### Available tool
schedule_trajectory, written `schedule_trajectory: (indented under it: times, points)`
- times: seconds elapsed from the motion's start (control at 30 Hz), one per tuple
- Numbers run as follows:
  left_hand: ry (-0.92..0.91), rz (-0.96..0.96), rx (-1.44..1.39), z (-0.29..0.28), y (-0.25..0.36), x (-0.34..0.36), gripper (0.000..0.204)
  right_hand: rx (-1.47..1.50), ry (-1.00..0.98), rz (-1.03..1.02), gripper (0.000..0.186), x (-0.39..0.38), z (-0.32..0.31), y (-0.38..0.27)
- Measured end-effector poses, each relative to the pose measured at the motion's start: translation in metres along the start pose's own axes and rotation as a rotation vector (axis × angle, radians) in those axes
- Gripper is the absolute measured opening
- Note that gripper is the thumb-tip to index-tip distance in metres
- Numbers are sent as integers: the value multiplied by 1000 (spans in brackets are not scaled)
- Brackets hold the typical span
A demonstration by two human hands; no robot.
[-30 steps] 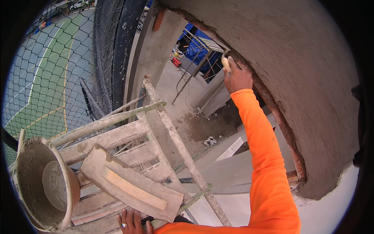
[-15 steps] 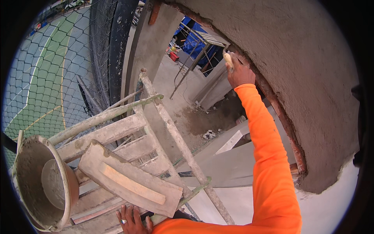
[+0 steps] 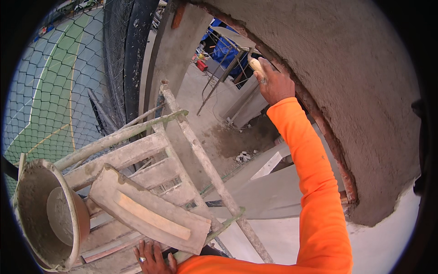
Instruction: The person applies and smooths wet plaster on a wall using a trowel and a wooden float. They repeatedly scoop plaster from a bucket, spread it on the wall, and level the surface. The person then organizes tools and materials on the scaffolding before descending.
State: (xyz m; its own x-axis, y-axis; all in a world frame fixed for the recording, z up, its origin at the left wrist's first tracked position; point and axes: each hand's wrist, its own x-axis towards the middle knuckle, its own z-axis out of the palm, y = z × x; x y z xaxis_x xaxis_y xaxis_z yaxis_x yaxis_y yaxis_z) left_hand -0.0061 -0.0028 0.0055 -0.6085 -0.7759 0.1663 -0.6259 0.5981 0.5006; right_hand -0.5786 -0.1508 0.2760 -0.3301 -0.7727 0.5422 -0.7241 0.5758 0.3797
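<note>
- Right hand (image 3: 277, 84): fingers closed round the handle of a pale wooden-handled trowel (image 3: 257, 67), held beside the reddish-brown edging strip (image 3: 325, 125) of a curved grey plaster wall (image 3: 360, 91).
- Left hand (image 3: 154, 259): fingers slightly apart, resting on a mortar-stained plank platform (image 3: 148, 176), just beside a grey rectangular float (image 3: 153, 216) with pale grip.
- Brown round mortar-caked bucket (image 3: 83, 214): tilted, left of float.
- Step in hand, judged: trimming plaster along the edge.
- Next move: probably calls for a controlled blade angle, left hand bracing.
</note>
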Motion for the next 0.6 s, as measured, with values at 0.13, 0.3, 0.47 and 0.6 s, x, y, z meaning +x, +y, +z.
schedule_trajectory:
  times: [0.13, 0.3, 0.47, 0.6]
  points:
    - [-1, -3, -1, 0, -2, 0, 64, -58, 1, 142, 53, 1, 0, -7]
    - [-2, -1, 3, 0, -3, -2, 64, -11, -48, 121, 54, -15, -6, -3]
    - [0, 4, 6, 1, -3, -1, 65, -41, -75, 174, 56, -31, -13, 6]
    - [3, 23, 16, 2, -3, -1, 65, 32, -70, 122, 59, -43, -18, 11]
